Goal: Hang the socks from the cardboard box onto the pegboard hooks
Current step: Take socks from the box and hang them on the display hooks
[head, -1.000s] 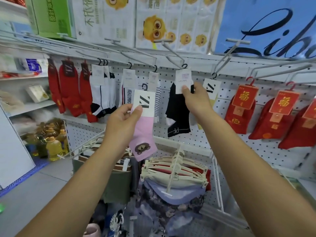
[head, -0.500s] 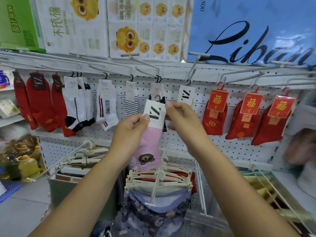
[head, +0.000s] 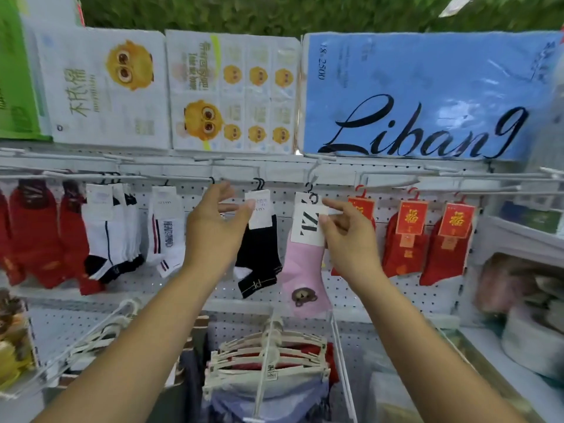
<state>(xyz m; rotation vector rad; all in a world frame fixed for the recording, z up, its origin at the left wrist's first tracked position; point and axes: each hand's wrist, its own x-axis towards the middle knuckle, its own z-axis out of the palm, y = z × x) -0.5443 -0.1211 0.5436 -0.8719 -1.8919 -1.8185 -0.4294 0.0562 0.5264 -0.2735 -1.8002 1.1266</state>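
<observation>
Head view: a person's right hand (head: 345, 236) pinches the card of a pink sock (head: 305, 270) (bear face near the toe) at a pegboard hook (head: 311, 181), between a black sock (head: 259, 257) and red socks (head: 403, 251); the left hand (head: 213, 227) hovers loose-fingered, holding nothing.

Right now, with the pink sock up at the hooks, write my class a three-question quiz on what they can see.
1. True or false: the left hand grips the pink sock.
2. Which sock hangs next to the pink sock, on its left? A green; B black; C yellow.
3. Fill in: the right hand pinches the pink sock's white ____.
Key: 1 false, the left hand is open and holds nothing; 2 B, the black sock; 3 card.
</observation>
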